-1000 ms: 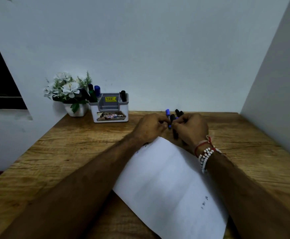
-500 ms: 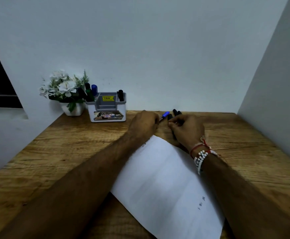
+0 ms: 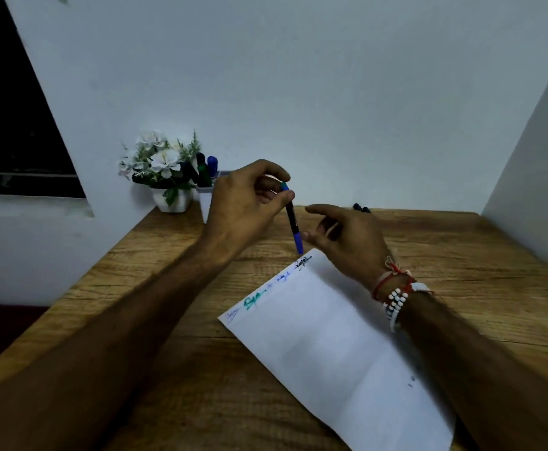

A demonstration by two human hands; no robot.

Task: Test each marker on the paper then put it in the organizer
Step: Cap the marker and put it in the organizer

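Left hand (image 3: 246, 203) pinches marker (image 3: 291, 219), blue end down, just above paper (image 3: 331, 336) corner; right hand (image 3: 347, 236) spread beside it. We judge testing is underway; next we uncap and scribble.

A paper (image 3: 337, 336) is lying on the table (image 3: 168, 288), toward the front right. The left hand (image 3: 246, 203) is holding a marker (image 3: 293, 222) over the paper's far corner, and the right hand (image 3: 347, 236) is hovering just right of it. The organizer (image 3: 205, 196) is sitting at the back left, partly hidden behind the left hand, with standing markers (image 3: 204, 172) in it. A flower pot (image 3: 171, 200) is sitting just left of it. Loose markers (image 3: 361, 208) are lying behind the right hand.
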